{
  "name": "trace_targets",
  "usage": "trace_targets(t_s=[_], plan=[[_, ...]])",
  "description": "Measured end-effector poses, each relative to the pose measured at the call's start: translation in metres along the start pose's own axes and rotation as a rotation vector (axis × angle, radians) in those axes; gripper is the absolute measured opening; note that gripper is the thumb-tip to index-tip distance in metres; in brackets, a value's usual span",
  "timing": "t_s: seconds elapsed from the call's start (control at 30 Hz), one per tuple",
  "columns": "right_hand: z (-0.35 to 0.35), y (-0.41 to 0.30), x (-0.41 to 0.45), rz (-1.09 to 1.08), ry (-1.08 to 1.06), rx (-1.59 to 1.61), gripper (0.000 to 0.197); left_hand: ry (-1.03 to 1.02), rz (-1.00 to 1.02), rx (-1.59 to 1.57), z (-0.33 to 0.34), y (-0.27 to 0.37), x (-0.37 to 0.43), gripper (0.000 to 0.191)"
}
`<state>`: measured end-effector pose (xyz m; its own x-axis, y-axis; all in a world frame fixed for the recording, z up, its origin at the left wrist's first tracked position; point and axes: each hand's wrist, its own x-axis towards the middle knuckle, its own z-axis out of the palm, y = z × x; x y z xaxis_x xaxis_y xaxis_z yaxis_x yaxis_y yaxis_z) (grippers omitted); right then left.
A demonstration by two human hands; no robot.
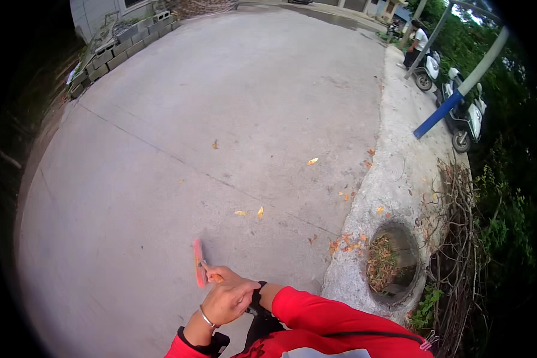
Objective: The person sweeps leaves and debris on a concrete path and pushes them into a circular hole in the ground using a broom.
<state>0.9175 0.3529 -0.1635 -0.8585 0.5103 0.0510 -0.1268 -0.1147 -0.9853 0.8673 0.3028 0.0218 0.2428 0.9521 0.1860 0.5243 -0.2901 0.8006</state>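
Note:
A broom with a pink head (198, 263) stands on the concrete just beyond my hands. Its short visible length of orange handle (216, 278) runs back beneath my fingers. My right hand (227, 272) grips this handle, with a dark band around the wrist. Nearer to me, my left hand (226, 300) is curled into a fist over the handle's upper part, close against the right wrist. That upper part is hidden by the fist. A silver bracelet (207, 317) circles the left wrist.
Yellow leaves (260, 212) lie scattered over the concrete ground (161, 201). At right, a round open pit (387, 295) holds dry leaves, beside bare branches (456, 250). Beyond are a blue-and-white post (447, 107), parked scooters (474, 116) and a person (419, 40). Concrete blocks (118, 53) line the far left.

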Motion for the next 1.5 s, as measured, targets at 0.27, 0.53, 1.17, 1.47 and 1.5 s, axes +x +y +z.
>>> trace_targets(t_s=[0.27,0.53,1.17,1.47,1.5], plan=[[-0.091,0.003,-0.033,0.279,0.067,-0.524,0.029,-0.1,0.176,-0.412,-0.016,-0.018,0.047,0.023],[-0.064,-0.063,0.04,0.261,0.029,-1.035,0.011,0.261,-0.095,-0.591,-0.097,-0.021,0.008,0.014],[0.199,0.009,0.233,-0.234,-0.541,-0.222,0.011,0.247,-0.258,0.231,-0.196,-0.074,-0.113,0.028],[0.18,0.006,0.296,0.003,-0.448,-0.673,0.014,0.169,-0.082,-0.236,-0.283,-0.153,-0.12,0.015],[0.166,-0.002,0.296,0.001,-0.432,-0.688,0.014,0.162,-0.061,-0.237,-0.287,-0.156,-0.116,0.015]])
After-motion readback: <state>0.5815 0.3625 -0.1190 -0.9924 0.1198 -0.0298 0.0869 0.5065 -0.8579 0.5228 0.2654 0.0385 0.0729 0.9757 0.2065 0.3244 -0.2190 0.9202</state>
